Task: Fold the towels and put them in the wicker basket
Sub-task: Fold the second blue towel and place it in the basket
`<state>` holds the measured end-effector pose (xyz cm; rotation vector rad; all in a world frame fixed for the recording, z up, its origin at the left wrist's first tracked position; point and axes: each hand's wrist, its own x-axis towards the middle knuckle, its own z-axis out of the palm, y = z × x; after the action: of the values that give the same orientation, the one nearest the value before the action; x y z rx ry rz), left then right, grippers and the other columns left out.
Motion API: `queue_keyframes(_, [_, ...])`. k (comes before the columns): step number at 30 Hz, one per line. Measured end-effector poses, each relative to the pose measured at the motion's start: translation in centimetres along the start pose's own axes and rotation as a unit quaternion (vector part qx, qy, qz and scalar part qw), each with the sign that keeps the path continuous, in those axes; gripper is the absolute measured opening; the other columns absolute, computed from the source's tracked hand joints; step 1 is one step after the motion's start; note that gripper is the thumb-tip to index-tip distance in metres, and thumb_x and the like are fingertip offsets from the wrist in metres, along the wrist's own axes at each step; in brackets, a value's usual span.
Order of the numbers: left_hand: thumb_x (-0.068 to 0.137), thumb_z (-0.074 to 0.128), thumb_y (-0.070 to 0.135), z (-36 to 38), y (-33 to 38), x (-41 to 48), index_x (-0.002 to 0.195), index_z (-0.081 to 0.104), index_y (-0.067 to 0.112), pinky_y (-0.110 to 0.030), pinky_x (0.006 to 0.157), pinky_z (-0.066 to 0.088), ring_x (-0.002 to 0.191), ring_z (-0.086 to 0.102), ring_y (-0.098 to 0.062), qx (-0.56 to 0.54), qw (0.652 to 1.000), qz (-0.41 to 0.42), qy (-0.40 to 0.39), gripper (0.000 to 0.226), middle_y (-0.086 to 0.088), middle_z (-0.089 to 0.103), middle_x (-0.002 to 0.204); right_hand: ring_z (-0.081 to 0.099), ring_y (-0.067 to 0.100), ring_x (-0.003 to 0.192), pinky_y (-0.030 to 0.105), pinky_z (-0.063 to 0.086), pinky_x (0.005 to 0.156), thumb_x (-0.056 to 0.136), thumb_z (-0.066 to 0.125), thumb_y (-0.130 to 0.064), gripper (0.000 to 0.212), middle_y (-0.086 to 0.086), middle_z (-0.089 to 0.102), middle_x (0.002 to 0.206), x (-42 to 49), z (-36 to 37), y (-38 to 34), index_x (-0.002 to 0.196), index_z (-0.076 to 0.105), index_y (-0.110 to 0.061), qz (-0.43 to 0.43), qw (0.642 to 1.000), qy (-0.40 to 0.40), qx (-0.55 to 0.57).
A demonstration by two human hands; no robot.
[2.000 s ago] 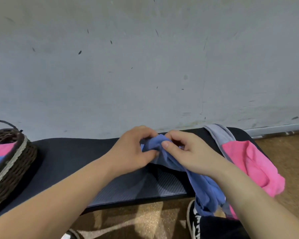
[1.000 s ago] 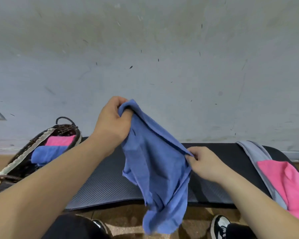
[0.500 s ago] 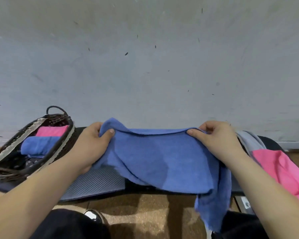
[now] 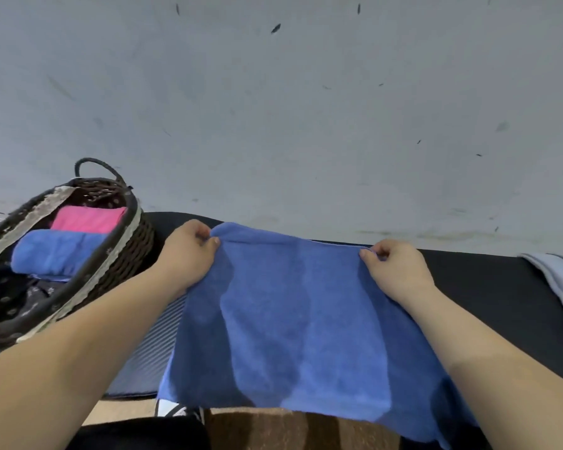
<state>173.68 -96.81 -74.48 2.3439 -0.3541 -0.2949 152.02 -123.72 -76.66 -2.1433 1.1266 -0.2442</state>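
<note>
Blue towel [image 4: 299, 319]: spread flat on the black mat [image 4: 488, 287]. Its near edge hangs over the front of the mat. Its far edge is lifted a little between the two hands.
Left hand [image 4: 186, 258]: pinches the far left corner of the blue towel with its thumb and curled fingers.
Right hand [image 4: 394, 271]: pinches the far right corner of the same towel in the same way.
Basket [image 4: 137, 251]: dark brown wicker with a pale lace rim and a loop handle. It stands on the left end of the mat, near the left hand.
Inside the basket: a folded pink towel [image 4: 88, 219] at the back and a folded blue one [image 4: 52, 251] just in front of it, touching.
Grey towel [image 4: 559, 274]: lies at the right end of the mat, well apart from the blue towel.
Wall [image 4: 273, 108]: pale grey with small dark marks, right behind the mat.
Shoe [image 4: 179, 410]: black with white marks, too blurred to read. It peeks out under the towel's near edge.
Floor [image 4: 290, 430]: brown, below the mat.
</note>
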Motion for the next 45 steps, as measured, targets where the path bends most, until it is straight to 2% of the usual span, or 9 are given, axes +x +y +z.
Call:
queue_keyframes(8, [0.093, 0.062, 0.032, 2.2, 0.4, -3.0, 0.131, 0.055, 0.019, -0.04, 0.1, 0.045, 0.124, 0.052, -0.031, 0.172, 0.973, 0.152, -0.028, 0.042, -0.004, 0.053, 0.135, 0.066, 0.017, 0.089, 0.039, 0.057, 0.08, 0.093, 0.067, -0.038, 0.011, -0.013, 0.071, 0.092, -0.3, -0.7, -0.4, 0.096, 0.07, -0.028, 0.002, 0.999, 0.03, -0.021])
queue_keyframes(13, [0.093, 0.044, 0.071, 5.5, 2.5, -9.4, 0.161, 0.001, 0.041, -0.056, 0.125, -0.003, 0.155, -0.019, -0.038, 0.311, 0.905, 0.161, -0.241, 0.085, -0.003, -0.015, 0.17, 0.062, 0.022, 0.11, 0.04, 0.054, 0.09, 0.094, 0.056, -0.049, 0.03, -0.004, 0.066, 0.118, -4.0, -1.2, -3.3, 0.116, 0.066, -0.03, -0.101, 0.978, -0.085, -0.163])
queue_keyframes(18, [0.084, 0.023, 0.089, 6.6, -0.2, -9.2, 0.153, -0.022, 0.052, -0.065, 0.117, -0.02, 0.148, -0.037, -0.033, 0.337, 0.901, 0.139, -0.234, 0.09, 0.003, -0.038, 0.163, -0.02, 0.031, 0.156, 0.06, 0.018, 0.123, 0.08, 0.04, -0.088, 0.101, -0.004, -0.018, 0.17, -8.9, -0.1, -3.7, 0.159, -0.008, -0.046, -0.007, 0.881, -0.326, -0.343])
queue_keyframes(23, [0.082, 0.013, 0.092, 5.9, -1.8, -8.2, 0.152, -0.021, 0.056, -0.065, 0.116, -0.021, 0.151, -0.033, -0.029, 0.353, 0.899, 0.159, -0.205, 0.086, 0.007, -0.034, 0.164, -0.032, 0.032, 0.152, 0.075, 0.004, 0.116, 0.079, 0.034, -0.092, 0.1, -0.011, -0.042, 0.16, -7.4, 1.2, -3.5, 0.149, -0.028, -0.056, 0.0, 0.875, -0.337, -0.348])
queue_keyframes(28, [0.08, 0.005, 0.092, 3.6, -4.6, -6.2, 0.152, -0.02, 0.056, -0.064, 0.119, -0.015, 0.154, -0.026, -0.028, 0.355, 0.907, 0.16, -0.157, 0.084, 0.009, -0.028, 0.167, -0.022, 0.019, 0.156, 0.065, -0.008, 0.121, 0.09, 0.046, -0.076, 0.089, -0.017, -0.019, 0.168, -6.5, 2.1, -3.3, 0.157, -0.009, -0.054, -0.141, 0.913, -0.283, -0.26])
queue_keyframes(32, [0.083, -0.001, 0.087, 2.4, -5.1, -6.3, 0.157, -0.015, 0.05, -0.061, 0.123, -0.01, 0.155, -0.021, -0.027, 0.362, 0.902, 0.178, -0.154, 0.083, 0.006, -0.023, 0.169, 0.013, 0.007, 0.156, 0.035, 0.016, 0.127, 0.095, 0.063, -0.051, 0.075, -0.013, 0.024, 0.167, -6.6, 0.0, -3.0, 0.159, 0.027, -0.037, -0.218, 0.943, -0.229, -0.102])
queue_keyframes(38, [0.096, 0.027, 0.061, 5.2, 0.4, -8.9, 0.153, 0.041, 0.025, -0.056, 0.123, 0.02, 0.156, 0.018, -0.032, 0.302, 0.904, 0.282, -0.112, 0.07, -0.007, 0.021, 0.169, 0.064, 0.009, 0.081, 0.027, 0.052, 0.073, 0.091, 0.07, -0.033, 0.003, -0.011, 0.068, 0.086, -6.6, -6.4, 0.1, 0.091, 0.069, -0.03, -0.148, 0.981, -0.093, -0.089])
queue_keyframes(41, [0.098, 0.052, 0.041, 8.3, 4.6, -10.9, 0.114, 0.07, 0.022, -0.043, 0.097, 0.052, 0.116, 0.061, -0.025, 0.227, 0.902, 0.347, -0.12, 0.03, 0.001, 0.063, 0.129, 0.069, 0.02, 0.067, 0.033, 0.058, 0.061, 0.088, 0.073, -0.029, 0.013, -0.001, 0.072, 0.07, -6.8, -9.5, 2.3, 0.078, 0.07, -0.022, -0.053, 0.985, -0.132, -0.1])
queue_keyframes(45, [0.095, 0.054, 0.049, 12.8, 10.1, -14.4, 0.068, 0.057, 0.018, -0.044, 0.065, 0.054, 0.064, 0.058, -0.014, 0.19, 0.923, 0.265, -0.204, 0.041, 0.005, 0.06, 0.062, 0.068, 0.02, 0.055, 0.039, 0.063, 0.058, 0.087, 0.077, -0.028, 0.017, 0.015, 0.074, 0.073, -8.4, -11.5, 5.1, 0.086, 0.069, -0.013, 0.01, 0.971, -0.236, -0.046])
